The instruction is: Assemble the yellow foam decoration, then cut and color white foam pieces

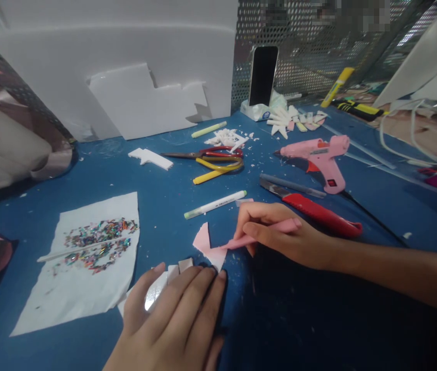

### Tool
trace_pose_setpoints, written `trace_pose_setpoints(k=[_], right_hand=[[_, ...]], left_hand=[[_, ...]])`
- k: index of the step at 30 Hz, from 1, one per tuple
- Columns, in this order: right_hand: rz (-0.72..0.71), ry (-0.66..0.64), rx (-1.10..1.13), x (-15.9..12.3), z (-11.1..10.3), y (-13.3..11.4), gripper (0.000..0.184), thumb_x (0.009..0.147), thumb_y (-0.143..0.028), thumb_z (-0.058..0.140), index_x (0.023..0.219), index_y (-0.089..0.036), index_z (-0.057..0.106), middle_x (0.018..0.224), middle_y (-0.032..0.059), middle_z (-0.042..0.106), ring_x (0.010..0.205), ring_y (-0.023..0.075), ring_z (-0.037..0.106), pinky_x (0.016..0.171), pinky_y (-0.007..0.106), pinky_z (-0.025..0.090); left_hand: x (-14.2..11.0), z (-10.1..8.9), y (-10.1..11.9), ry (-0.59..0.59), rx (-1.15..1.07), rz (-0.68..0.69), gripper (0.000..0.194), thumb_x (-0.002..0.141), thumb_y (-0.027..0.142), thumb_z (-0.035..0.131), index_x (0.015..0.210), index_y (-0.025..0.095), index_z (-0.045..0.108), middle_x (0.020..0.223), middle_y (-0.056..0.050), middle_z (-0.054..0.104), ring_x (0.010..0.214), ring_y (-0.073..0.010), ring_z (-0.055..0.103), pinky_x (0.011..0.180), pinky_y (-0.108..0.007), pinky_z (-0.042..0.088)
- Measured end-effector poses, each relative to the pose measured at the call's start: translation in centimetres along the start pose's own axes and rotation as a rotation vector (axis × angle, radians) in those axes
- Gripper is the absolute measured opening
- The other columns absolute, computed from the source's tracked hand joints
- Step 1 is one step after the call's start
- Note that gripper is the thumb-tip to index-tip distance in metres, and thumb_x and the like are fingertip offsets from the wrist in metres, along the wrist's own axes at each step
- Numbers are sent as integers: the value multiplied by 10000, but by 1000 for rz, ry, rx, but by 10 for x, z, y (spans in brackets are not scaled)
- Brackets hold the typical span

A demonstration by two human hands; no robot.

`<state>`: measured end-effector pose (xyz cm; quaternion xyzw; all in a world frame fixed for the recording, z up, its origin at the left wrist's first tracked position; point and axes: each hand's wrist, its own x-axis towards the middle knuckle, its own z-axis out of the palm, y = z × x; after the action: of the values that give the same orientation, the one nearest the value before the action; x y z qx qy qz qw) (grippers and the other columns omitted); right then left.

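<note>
My right hand [276,232] is closed round a pink marker [284,226]. The marker's tip touches a flat, notched cut-out piece [203,241], which is coloured pink on its upper part and stays white towards my left hand. My left hand [180,314] lies with fingers stretched out over the lower end of that piece, fingertips resting on it. Between the thumb and forefinger show small white blocks [178,269] and a shiny patch; what lies under the palm is hidden. Just above, a white marker with light green ends [215,204] lies on the blue table [156,309].
Left is a paper sheet [67,304] with coloured glitter bits. Red-and-yellow-handled scissors [218,159], a red cutter knife [319,214] and a pink glue gun [319,152] with its cable lie beyond. A phone [264,76] stands at the back near white scraps [288,118].
</note>
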<state>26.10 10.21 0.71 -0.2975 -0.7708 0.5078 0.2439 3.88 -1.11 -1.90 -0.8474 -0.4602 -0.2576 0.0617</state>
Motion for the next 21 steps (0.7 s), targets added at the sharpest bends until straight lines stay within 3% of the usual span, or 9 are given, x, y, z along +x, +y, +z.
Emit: trace_pose_setpoints(k=[7, 17, 21], right_hand=[[5, -2, 40, 0, 0, 0, 424, 1022, -367, 402, 755, -130, 631, 635, 1, 569, 638, 109, 531, 628, 248, 398], [2, 13, 40, 0, 0, 2, 359, 1017, -371, 438, 837, -120, 621, 743, 11, 595, 729, 108, 551, 686, 245, 412], [2, -15, 71, 0, 0, 1, 411, 1024, -364, 412, 771, -115, 620, 665, 1, 580, 643, 94, 539, 632, 235, 404]], left_hand=[[2, 1, -1, 13, -12, 38, 303, 962, 365, 487, 1116, 217, 703, 1122, 10, 734, 1020, -160, 626, 1190, -357, 86], [1, 1, -2, -2, 6, 47, 322, 970, 377, 474, 1143, 210, 688, 1183, 24, 709, 1078, -164, 592, 1193, -359, 87], [1, 0, -2, -11, 3, 57, 322, 975, 377, 467, 1138, 207, 687, 1187, 34, 707, 1078, -158, 587, 1197, -357, 82]])
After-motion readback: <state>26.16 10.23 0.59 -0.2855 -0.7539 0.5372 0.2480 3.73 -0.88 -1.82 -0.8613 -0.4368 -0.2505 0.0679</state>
